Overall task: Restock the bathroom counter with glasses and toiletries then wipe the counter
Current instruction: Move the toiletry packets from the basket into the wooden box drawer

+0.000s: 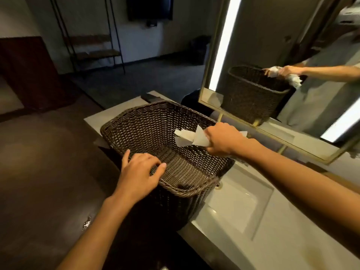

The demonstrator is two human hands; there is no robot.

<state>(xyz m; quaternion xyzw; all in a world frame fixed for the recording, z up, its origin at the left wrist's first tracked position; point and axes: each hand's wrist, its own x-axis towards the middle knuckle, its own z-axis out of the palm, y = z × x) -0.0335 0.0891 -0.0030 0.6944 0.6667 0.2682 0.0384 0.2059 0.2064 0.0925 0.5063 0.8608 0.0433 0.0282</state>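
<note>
A dark brown wicker basket [148, 121] stands on the pale bathroom counter [292, 236], partly over the sink. Its inside looks bare as far as I can see. My left hand [138, 172] rests on the basket's near rim, fingers spread over the edge and holding nothing. My right hand [222, 139] is over the basket's right rim, closed on crumpled white tissue paper [191, 137] that sticks out to the left above the basket's opening.
A rectangular sink basin [239, 203] is sunk into the counter right of the basket. A gold-framed lit mirror [272, 55] hangs behind and reflects the basket and my hands. Dark floor [48, 162] lies left of the counter, with a metal shelf rack [91, 49] in the far room.
</note>
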